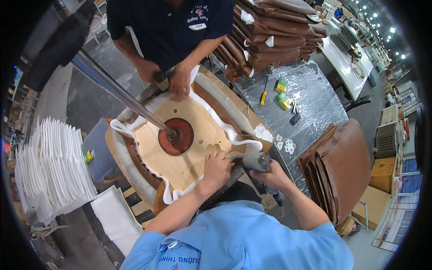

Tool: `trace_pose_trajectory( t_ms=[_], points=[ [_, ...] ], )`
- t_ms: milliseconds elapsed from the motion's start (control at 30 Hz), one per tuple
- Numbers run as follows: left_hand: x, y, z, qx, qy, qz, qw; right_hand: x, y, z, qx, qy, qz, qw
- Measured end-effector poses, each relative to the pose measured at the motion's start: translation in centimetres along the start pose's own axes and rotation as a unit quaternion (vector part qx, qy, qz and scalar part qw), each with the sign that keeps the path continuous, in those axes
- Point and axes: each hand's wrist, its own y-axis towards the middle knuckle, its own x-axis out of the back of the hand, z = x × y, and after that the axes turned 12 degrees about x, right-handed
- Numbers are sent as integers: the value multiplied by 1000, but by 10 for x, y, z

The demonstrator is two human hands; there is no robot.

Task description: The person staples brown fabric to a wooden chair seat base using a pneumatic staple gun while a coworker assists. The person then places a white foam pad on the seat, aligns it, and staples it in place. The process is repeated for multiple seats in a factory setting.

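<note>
Holds gun [258,161] in closed right grip [272,176], at three o'clock from half-curled left grip [217,169] with unclear hold on white strip [229,133], perhaps risking nicks there through slipped aim.

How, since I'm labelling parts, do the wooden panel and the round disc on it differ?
Colour: the wooden panel is pale tan, while the round disc is red.
Size: the wooden panel is far larger than the round disc.
Surroundings: a white strip runs along the wooden panel's edge; a metal pole meets the round disc.
Both look broadly flat.
</note>
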Motion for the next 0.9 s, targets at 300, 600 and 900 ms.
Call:
trace_pose_trajectory(
  t_ms=[300, 600, 900],
  points=[
    [15, -7, 8, 52, 54, 51, 996, -14, 36, 22, -60, -36, 47, 996],
    [0, -7, 14, 87, 10, -10, 996, -20, 43, 43, -64, -101, 41, 992],
    [-20, -9, 16, 140, -85, -64, 984, -17, 53, 46, -89, -93, 95, 987]
  ],
)
